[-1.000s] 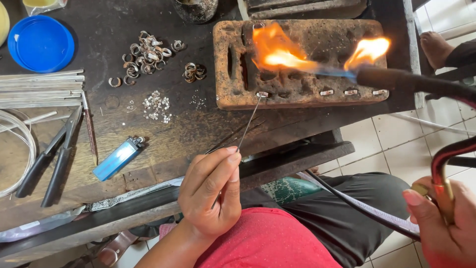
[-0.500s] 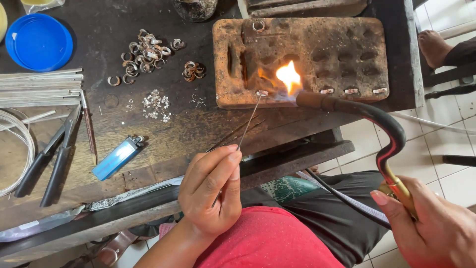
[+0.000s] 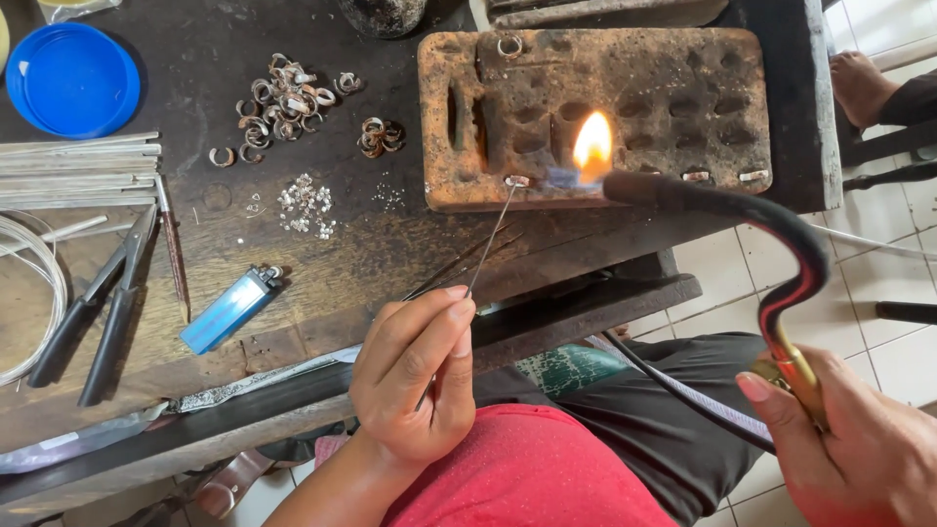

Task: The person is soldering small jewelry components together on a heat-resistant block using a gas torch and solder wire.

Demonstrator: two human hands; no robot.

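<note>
My left hand [image 3: 415, 376] pinches a thin metal wire [image 3: 491, 236] whose tip touches a small metal piece [image 3: 516, 181] on the front edge of a scorched, pitted brick [image 3: 673, 68]. My right hand [image 3: 859, 459] grips the brass handle of a curved black torch [image 3: 742, 220]. Its flame [image 3: 592, 146] burns on the brick just right of that small piece. More small metal pieces [image 3: 722, 177] lie along the same front edge.
A worn dark workbench [image 3: 322, 254] carries a pile of metal rings [image 3: 278, 93], tiny silver bits [image 3: 305, 205], a blue lighter [image 3: 231, 308], black pliers [image 3: 93, 307], metal rods [image 3: 78, 171], coiled wire [image 3: 29, 293] and a blue lid [image 3: 70, 78]. A hose [image 3: 673, 390] crosses my lap.
The torch swung left and lower along the brick's front edge. The wide double flame shrank to one small flame beside the wire tip. My left hand stayed put.
</note>
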